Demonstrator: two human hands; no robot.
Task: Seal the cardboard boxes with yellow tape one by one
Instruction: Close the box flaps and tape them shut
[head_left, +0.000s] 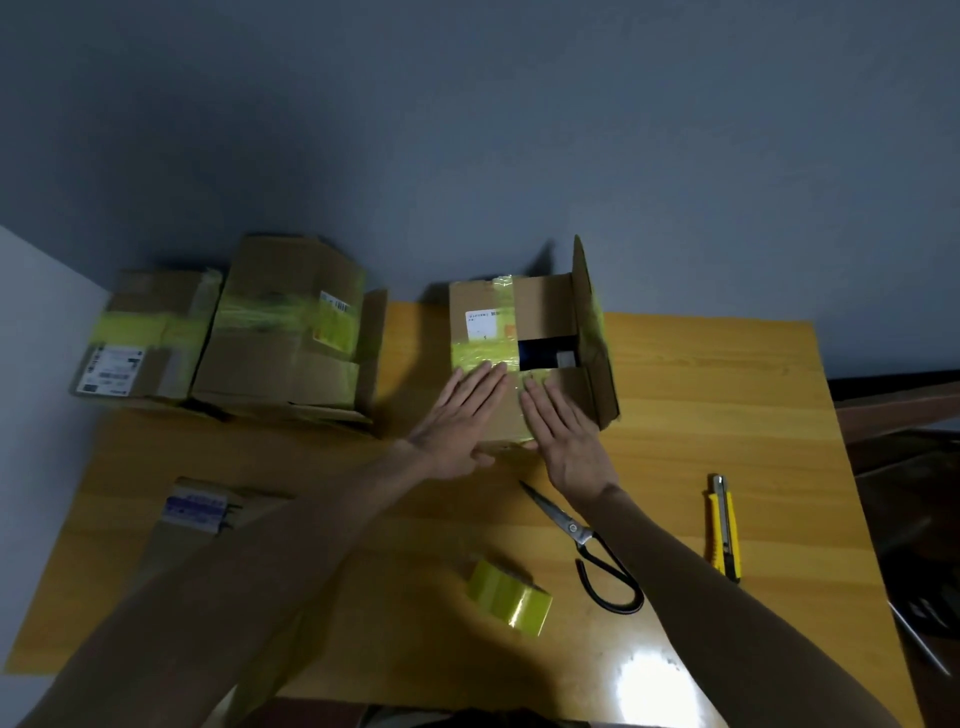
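Cardboard box (540, 304) at frame centre. Left hand (457, 415) and right hand (566, 436) lie flat on its top, fingers straight, gripping nothing, fingertips on the yellow tape (478, 358). An unsealed gap and upright flap (592, 338) lie just right of the right hand. Tape roll (509, 597) lower centre.

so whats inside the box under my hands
Through the opening in the box, a dark interior and a small pale item show. Closed flaps and yellow tape hide the rest.

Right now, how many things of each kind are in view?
Cardboard boxes: 3 (left box, middle box, centre box)
Flattened cardboard: 1
Yellow tape roll: 1
Scissors: 1
Utility knife: 1
Total: 7
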